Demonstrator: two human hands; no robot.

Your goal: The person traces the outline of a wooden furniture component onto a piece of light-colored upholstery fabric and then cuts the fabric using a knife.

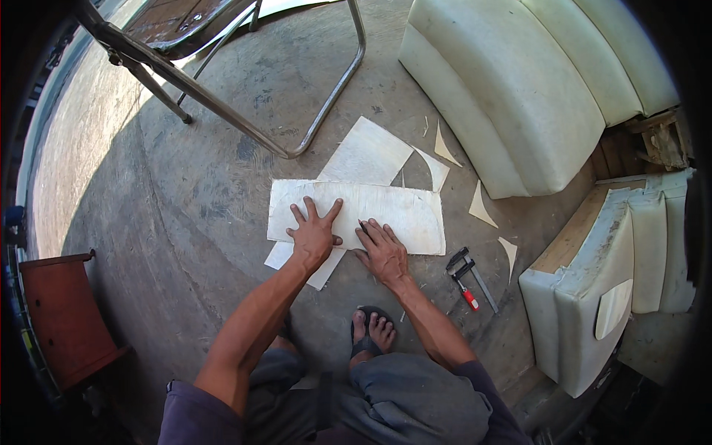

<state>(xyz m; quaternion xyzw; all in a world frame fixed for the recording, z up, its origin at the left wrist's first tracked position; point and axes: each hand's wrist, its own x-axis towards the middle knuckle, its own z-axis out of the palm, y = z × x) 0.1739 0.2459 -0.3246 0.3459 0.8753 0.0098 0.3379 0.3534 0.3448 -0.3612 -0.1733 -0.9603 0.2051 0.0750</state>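
A pale rectangular board (378, 204) with a rounded right end lies flat on the concrete floor, on top of another pale board (366, 150) set at a slant. My left hand (313, 233) presses on the top board's left part, fingers spread. Near its lower edge, right of the middle, rests my right hand (383, 249), with a thin dark pen-like thing (363, 227) at its fingers. Only the tip of that thing shows, so its exact kind is hidden. A corner of pale board (323, 273) sticks out below the top board.
A bar clamp (472, 280) with a red handle lies at right. Curved pale offcuts (481, 206) are scattered near it. Cream padded seats (512, 96) stand at the far right and right. A metal-framed chair (285, 148) is ahead, a red-brown metal piece (70, 319) at left.
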